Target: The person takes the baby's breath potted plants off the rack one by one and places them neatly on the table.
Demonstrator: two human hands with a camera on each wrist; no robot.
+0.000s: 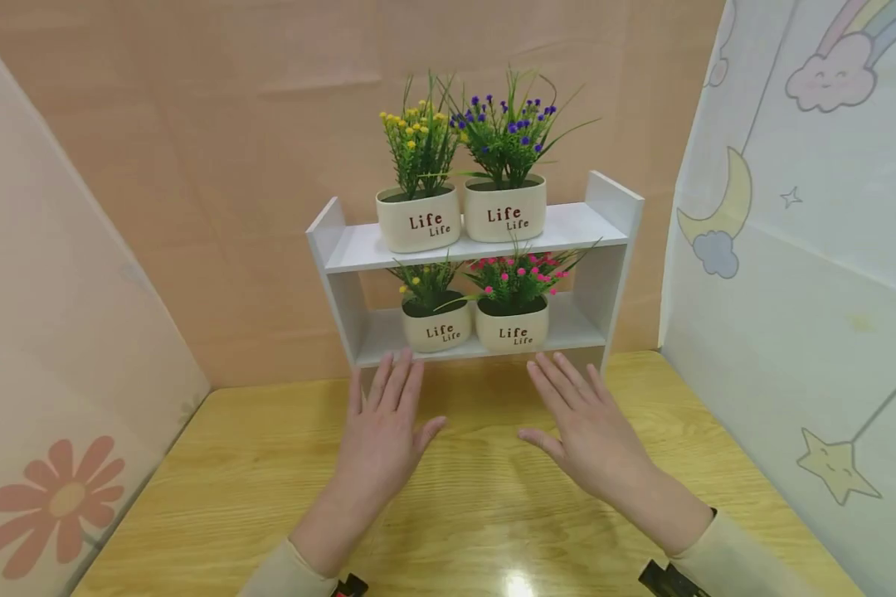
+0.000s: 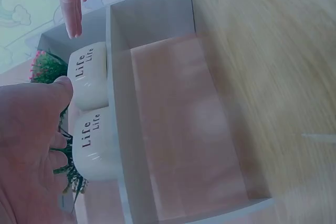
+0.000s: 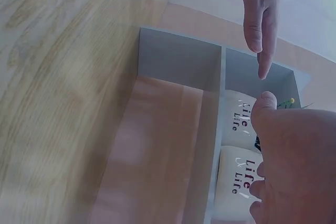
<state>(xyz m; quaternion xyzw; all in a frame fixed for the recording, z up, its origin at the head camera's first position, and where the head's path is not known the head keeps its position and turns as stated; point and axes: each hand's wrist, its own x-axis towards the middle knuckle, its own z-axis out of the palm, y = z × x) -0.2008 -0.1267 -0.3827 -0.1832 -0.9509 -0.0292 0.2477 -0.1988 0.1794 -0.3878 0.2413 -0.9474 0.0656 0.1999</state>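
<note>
White boards make a little shelf (image 1: pixel 582 220), and it stands just past the fingertips of both hands. The left hand (image 1: pixel 384 431) is flat and free, with its fingers straight and its thumb poking out toward the other hand. The right hand (image 1: pixel 593 431) is free too, with straight fingers and its thumb poking out toward the left one. Both hands are over the wood table (image 1: pixel 485 497), and I cannot tell if they touch the shelf.

Just ahead of the left fingertips, a bit to the right, sits a yellow-flower pot (image 1: pixel 438 329) on the low board. Just ahead of the right fingertips, a bit to the left, is a pink-flower pot (image 1: pixel 513 327). Higher up, past the left hand, a tall yellow-flower plant grows in a top pot (image 1: pixel 418 224). Beside it, nearer the right hand's side, a purple-flower pot (image 1: pixel 505 211) sits on the same board. All four pots are cream and say "Life".

Far out past the right hand, a yellow star (image 1: pixel 836 464) is on the wall. Out past the left hand is a big red flower picture (image 1: pixel 63 502).
</note>
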